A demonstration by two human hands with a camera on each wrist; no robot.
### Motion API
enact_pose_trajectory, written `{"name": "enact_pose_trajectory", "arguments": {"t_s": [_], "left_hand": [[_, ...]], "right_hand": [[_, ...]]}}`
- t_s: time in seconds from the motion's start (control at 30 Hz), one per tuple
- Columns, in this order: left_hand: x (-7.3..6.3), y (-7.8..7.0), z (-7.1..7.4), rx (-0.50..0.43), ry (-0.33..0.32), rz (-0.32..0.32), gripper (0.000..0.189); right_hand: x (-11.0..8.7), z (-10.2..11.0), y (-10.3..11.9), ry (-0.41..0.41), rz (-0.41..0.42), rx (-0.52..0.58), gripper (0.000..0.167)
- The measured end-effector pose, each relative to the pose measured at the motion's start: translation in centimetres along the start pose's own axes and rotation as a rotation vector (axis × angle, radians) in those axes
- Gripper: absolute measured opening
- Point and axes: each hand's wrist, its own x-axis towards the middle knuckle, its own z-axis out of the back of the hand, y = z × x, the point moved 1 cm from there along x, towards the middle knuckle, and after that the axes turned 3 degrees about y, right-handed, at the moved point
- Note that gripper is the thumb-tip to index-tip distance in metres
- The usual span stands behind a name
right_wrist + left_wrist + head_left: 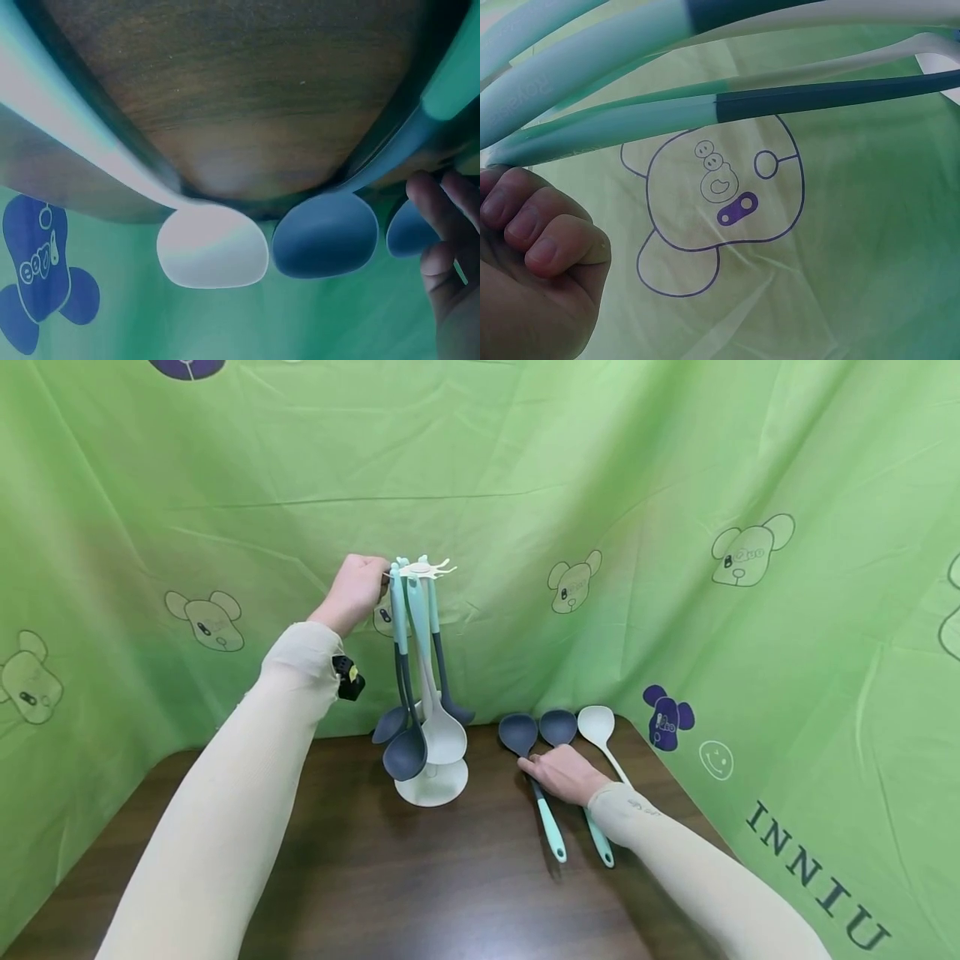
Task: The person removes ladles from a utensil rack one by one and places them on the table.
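Observation:
In the head view my left hand, fingers curled, grips the top of a white utensil rack at its left side. Several utensils with mint handles hang there, among them a dark ladle and a white ladle. The left wrist view shows the curled left hand right at the ends of the hanging handles. On the table to the right, my right hand pinches a dark-blue ladle at its neck, just below the bowl.
Beside that ladle lie a second dark ladle and a white one, partly under the right hand and forearm. All lie on a dark wooden table. A green printed curtain hangs close behind the table and along its right side.

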Motion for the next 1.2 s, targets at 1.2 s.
{"name": "enact_pose_trajectory", "arguments": {"t_s": [1.2], "left_hand": [[1.3, 0.8, -0.3, 0.109, -0.069, -0.008, 0.041]], "right_hand": [[4.7, 4.0, 0.1, -0.176, -0.171, 0.239, 0.02]]}}
